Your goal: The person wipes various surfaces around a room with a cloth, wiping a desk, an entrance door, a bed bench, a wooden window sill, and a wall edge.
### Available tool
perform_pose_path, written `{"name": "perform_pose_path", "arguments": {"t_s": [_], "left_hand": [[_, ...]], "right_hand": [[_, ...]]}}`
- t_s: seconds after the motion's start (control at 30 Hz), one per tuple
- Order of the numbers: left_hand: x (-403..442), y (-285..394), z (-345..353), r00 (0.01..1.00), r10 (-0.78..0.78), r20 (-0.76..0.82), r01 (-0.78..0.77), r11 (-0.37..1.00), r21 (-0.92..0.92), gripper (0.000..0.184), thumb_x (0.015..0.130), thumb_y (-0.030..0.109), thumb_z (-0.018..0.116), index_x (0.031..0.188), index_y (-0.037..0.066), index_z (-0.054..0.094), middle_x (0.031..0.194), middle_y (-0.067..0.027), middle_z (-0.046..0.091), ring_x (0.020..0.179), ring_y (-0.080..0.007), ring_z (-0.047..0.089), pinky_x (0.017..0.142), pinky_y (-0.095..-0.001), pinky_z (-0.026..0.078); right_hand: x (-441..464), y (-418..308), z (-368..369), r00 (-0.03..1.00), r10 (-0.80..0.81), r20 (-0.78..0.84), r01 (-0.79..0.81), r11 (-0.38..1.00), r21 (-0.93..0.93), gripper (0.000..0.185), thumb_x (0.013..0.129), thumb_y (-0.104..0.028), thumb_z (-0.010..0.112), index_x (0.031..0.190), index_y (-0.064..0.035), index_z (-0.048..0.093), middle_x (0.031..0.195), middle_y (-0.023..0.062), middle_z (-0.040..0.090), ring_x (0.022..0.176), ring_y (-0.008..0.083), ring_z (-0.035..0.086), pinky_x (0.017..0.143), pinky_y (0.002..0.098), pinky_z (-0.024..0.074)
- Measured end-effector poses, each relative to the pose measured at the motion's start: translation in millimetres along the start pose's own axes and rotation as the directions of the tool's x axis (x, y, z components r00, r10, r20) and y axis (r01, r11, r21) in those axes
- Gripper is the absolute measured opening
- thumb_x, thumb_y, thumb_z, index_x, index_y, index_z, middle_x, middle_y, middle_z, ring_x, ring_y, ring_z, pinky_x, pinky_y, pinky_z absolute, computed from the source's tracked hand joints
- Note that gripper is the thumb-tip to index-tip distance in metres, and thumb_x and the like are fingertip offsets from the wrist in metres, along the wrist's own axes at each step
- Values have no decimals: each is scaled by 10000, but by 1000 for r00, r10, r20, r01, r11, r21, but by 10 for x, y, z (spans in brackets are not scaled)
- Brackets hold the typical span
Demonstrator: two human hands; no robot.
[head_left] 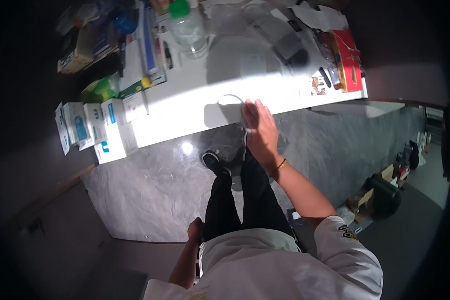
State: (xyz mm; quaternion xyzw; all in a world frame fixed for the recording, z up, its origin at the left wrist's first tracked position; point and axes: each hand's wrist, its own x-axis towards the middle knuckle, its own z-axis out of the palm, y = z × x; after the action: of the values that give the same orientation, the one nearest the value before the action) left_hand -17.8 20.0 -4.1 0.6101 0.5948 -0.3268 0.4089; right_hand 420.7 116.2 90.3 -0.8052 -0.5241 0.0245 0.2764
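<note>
My right hand (261, 131) is at the front edge of the white table (177, 112), its back turned up and its fingers held together. A thin white cord (230, 96) makes a loop on the tabletop and runs to the fingertips, which seem closed on it; my thumb and the underside of the hand are hidden. A dark shadow falls on the table just left of the fingers. Low beside my thigh hangs my left hand (195, 229), away from the table, small and dim, with its fingers turned out of sight.
A clear jar with a green lid (187, 32) stands at the back. White and blue boxes (116, 131) line the left end, near a green packet (101, 89). Clear plastic packaging (275, 30) and a red box (347, 60) are at the right. Cardboard boxes (361, 200) are on the floor.
</note>
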Motion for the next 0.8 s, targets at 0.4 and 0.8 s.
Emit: {"name": "perform_pose_path", "arguments": {"t_s": [0.4, 0.8], "left_hand": [[-138, -289, 224, 997, -71, -43, 66, 991, -115, 220, 780, 254, 519, 837, 43, 549, 823, -216, 616, 824, -402, 588, 685, -492, 460], [-176, -427, 314, 994, -40, -106, 22, 985, -170, 216, 778, 259, 536, 799, 44, 545, 786, -209, 612, 792, -406, 588, 663, -483, 462]], "right_hand": [[1044, -527, 594, 982, -177, -68, 174, 984, -47, 457, 687, 12, 468, 1140, -11, 525, 1266, 153, 478, 1193, 313, 420, 1022, 401, 309], [985, -772, 483, 932, -343, 118, 334, 938, 87, 557, 612, 49, 548, 1161, -24, 489, 1249, 139, 473, 1189, 321, 414, 1003, 391, 340]]}}
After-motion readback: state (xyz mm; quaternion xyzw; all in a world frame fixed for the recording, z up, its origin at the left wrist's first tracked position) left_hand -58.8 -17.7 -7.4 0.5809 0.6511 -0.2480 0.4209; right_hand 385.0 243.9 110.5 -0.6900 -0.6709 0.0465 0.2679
